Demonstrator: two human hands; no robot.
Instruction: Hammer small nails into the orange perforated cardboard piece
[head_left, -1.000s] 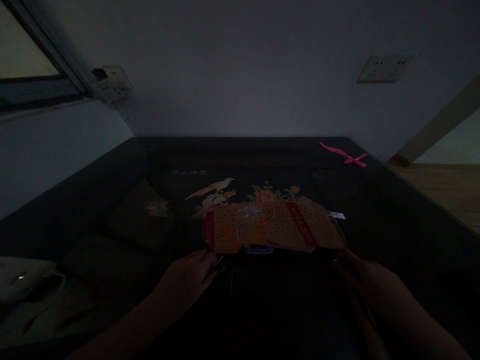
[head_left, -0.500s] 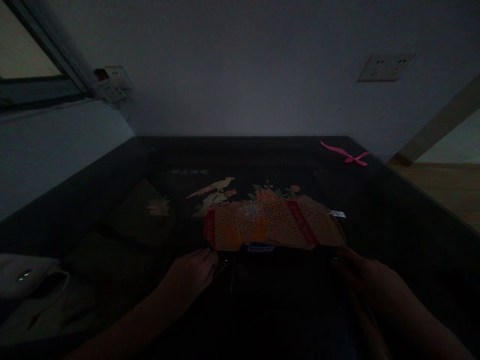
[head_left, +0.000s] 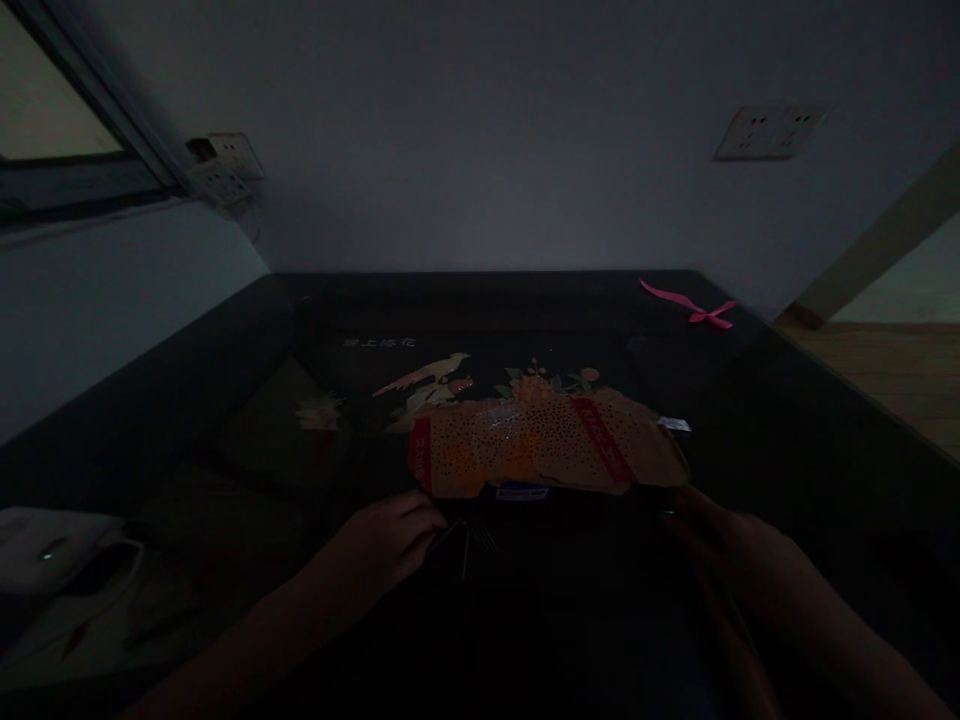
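A brown cardboard piece (head_left: 517, 445) with red printed bands and many small dark holes lies across the middle of the black table. My left hand (head_left: 394, 540) is at its lower left corner, fingers bent and pressed together. A thin shiny needle-like line (head_left: 448, 533) runs from the fingertips; whether they grip it is too dark to tell. Several more thin needles (head_left: 480, 540) lie beside it. My right hand (head_left: 731, 540) is by the lower right corner, fingers closed, with a small glint at their tips. What it holds is hidden in shadow. A blue label (head_left: 521, 493) shows under the cardboard's near edge.
A pink ribbon (head_left: 697, 310) lies at the table's back right. Bird and flower decoration (head_left: 431, 375) shows on the black surface (head_left: 480, 300) behind the cardboard. A white device (head_left: 56, 550) with a cable sits at the left. Sockets (head_left: 769, 133) are on the wall.
My left hand has shifted slightly up and right along the cardboard's lower left corner. My right hand and the cardboard have hardly moved.
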